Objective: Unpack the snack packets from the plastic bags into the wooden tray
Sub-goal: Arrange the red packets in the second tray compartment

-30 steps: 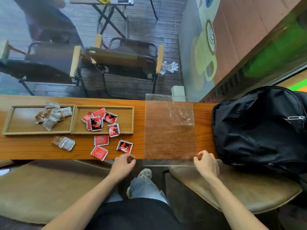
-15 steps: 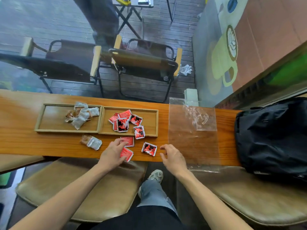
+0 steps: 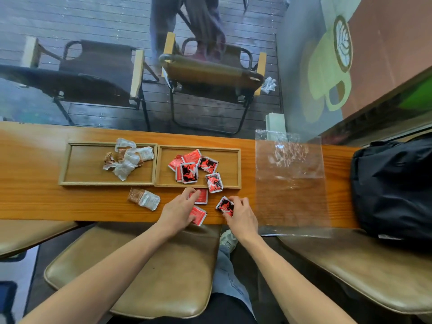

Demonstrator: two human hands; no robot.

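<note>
Right hand (image 3: 242, 215) fingers (image 3: 233, 202) curled round one red packet (image 3: 225, 205); left hand (image 3: 176, 211) spread flat, touching two more (image 3: 198, 215), all on the surface (image 3: 35, 202) just before the wooden tray (image 3: 238, 168). Risk: near-edge packet sliding off, or a scoop knocking the tray's pile.

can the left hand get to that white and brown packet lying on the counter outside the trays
Probably yes. The white and brown packet lies uncovered on the wooden counter, just beside the left hand, which rests on red packets. Nothing stands between them.
</note>
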